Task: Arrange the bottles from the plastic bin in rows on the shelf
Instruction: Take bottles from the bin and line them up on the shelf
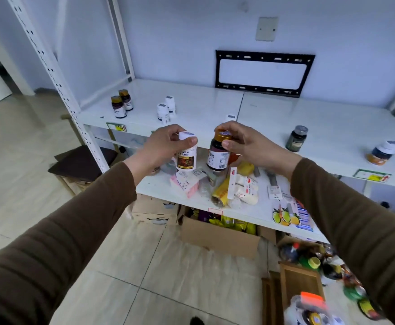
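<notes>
My left hand (162, 146) grips a white bottle (186, 158) by its top, holding it upright in front of the shelf edge. My right hand (245, 143) holds a brown bottle with a gold cap (218, 153) near its cap. Both bottles hang in the air just below the white shelf (215, 102). On that shelf stand two brown bottles (121, 104) at the left, two white bottles (166, 110) beside them, a dark grey-capped bottle (296, 138) and a white-capped jar (382, 152) at the right. The plastic bin (313, 310) is blurred at the bottom right.
A lower shelf (159, 186) carries packets, tubes and a pink box (184, 184). Cardboard boxes (217, 235) of goods sit on the tiled floor beneath. A perforated white upright (58, 85) stands at the left. A black bracket (262, 71) hangs on the wall.
</notes>
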